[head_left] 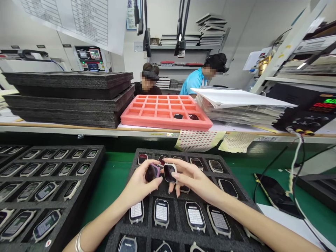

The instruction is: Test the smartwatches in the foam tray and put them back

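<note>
My left hand (147,180) is closed around a purple-edged smartwatch (152,172) with a dark screen. Close beside it, my right hand (187,175) grips a silver-framed smartwatch (169,173), thumb on its dark face. Both are held over a black foam tray (174,201) with watches in its compartments. In the nearer rows, several watches show lit screens, such as one white keypad-like display (162,211). Watches in the far row have dark screens. My hands hide part of the tray's middle.
A second foam tray (101,154) of watches lies left. On the shelf stand stacked black foam trays (65,101), a pink tray (165,122) with two watch faces and a paper stack (241,105). Right are a power supply (304,108), cables and a phone (275,194). Two people work behind.
</note>
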The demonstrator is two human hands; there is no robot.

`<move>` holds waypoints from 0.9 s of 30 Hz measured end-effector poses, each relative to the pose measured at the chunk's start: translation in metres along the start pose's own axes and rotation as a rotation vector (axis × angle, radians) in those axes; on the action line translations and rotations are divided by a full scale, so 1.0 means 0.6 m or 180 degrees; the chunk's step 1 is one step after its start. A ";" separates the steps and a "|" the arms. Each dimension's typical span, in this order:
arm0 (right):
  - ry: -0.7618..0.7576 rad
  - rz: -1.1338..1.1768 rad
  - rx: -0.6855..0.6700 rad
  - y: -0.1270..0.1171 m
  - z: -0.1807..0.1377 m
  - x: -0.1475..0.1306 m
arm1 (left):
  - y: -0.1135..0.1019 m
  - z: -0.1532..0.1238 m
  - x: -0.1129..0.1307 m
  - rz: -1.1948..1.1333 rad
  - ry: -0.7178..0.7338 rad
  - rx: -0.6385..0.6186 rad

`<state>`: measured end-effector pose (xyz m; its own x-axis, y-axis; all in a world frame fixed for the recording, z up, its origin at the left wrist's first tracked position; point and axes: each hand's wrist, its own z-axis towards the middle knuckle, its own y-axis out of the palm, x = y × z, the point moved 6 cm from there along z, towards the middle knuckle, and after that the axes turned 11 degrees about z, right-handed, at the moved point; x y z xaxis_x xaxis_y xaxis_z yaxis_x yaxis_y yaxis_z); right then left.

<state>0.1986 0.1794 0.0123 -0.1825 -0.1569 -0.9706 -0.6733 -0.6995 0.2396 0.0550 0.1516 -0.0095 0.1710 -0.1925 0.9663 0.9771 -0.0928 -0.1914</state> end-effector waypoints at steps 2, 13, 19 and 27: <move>-0.0005 -0.0090 -0.0093 0.005 0.000 0.001 | 0.001 -0.001 0.001 0.0244 0.0060 -0.0049; 0.0022 0.0063 0.0062 -0.006 0.031 0.008 | -0.014 0.017 0.026 0.0898 0.0246 -0.0242; -0.0052 0.0460 0.0129 -0.024 0.047 0.012 | -0.014 0.041 -0.003 0.0593 0.0061 -0.0048; 0.0053 0.0538 0.0103 -0.030 0.029 0.010 | -0.008 0.038 -0.008 0.0375 -0.0009 -0.0075</move>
<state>0.1970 0.2033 0.0028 -0.2832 -0.2820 -0.9167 -0.6567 -0.6395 0.3996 0.0526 0.1749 -0.0096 0.2849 -0.2007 0.9373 0.9470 -0.0927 -0.3077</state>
